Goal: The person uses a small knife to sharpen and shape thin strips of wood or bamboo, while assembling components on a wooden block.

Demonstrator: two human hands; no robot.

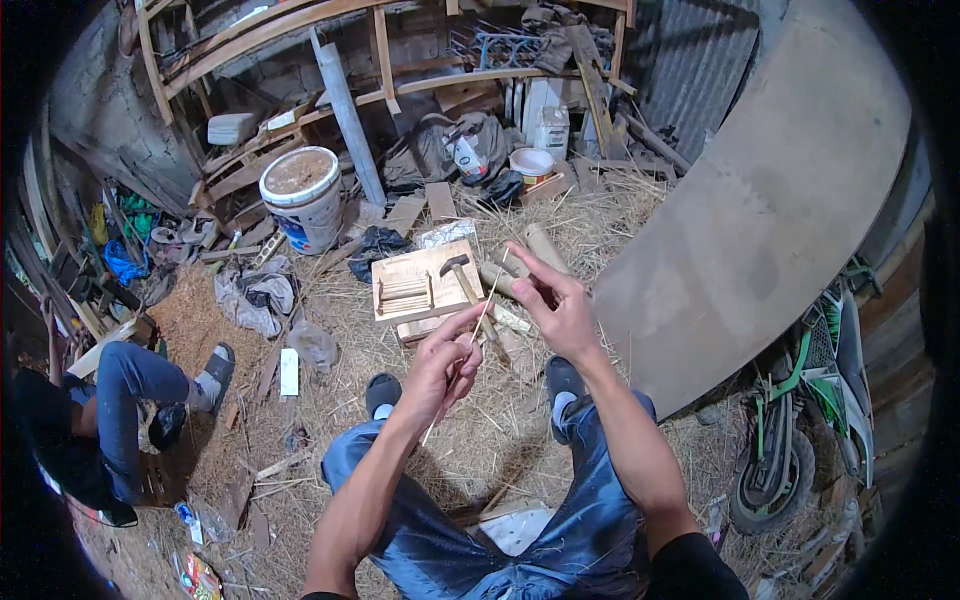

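Observation:
My left hand grips a thin pale stick that runs diagonally up to my right hand, whose thumb and finger close on its upper part. Just beyond them, a light wooden board rests on another wooden piece, with a hammer and several thin wooden pieces on it. Short bamboo sections lie to the board's right, partly hidden by my right hand.
Straw covers the ground. A large bucket, a small tub and scrap wood line the back. A big sheet leans right, beside a green motorbike. Another person sits at the left, near sawdust.

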